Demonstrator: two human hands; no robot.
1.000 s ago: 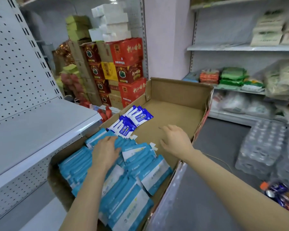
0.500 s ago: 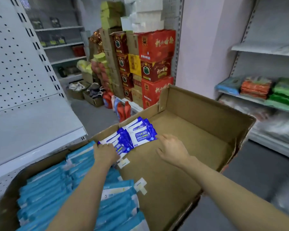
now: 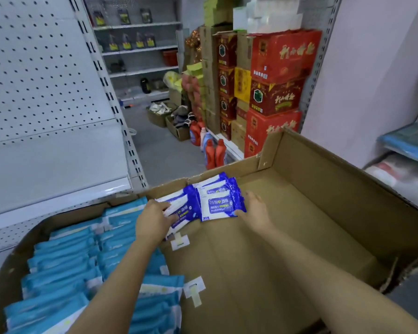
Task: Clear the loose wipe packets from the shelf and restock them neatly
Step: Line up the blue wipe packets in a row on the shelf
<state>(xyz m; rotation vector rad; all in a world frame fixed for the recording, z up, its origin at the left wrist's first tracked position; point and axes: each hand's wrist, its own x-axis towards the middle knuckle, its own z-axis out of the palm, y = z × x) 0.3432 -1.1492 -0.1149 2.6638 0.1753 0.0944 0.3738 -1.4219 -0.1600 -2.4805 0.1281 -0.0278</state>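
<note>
White pegboard shelf unit (image 3: pixel 46 165), left of the box: its one visible shelf board carries nothing that can be seen. Open cardboard box (image 3: pixel 323 194), shallow and wide, holding all the stock. Left half of the box floor: light-blue wipe packets (image 3: pixel 65 261), many, standing on edge in close rows. Far edge of the box, near its middle: dark-blue alcohol wipe packets (image 3: pixel 215 203), two short overlapping stacks lying against the far wall. Left hand (image 3: pixel 152 220): laid over the left stack, fingers bent down onto the top packets and seemingly closing round them; whether the thumb is under cannot be told. Right hand (image 3: pixel 253 210): fingers straight, pressed flat against the right edge of the right stack, gripping nothing. Right half of the box floor: bare cardboard with loose white label tabs (image 3: pixel 194 289). Beyond the box's far edge: red detergent bottles (image 3: pixel 215 155) and stacked red cartons (image 3: pixel 275 92). Step in hand, by judgement: gathering the two stacks into one squared bundle. To do it well, press both stacks together from either side, keep printed faces aligned, lift with thumbs beneath so no slick packet slips out.
</note>
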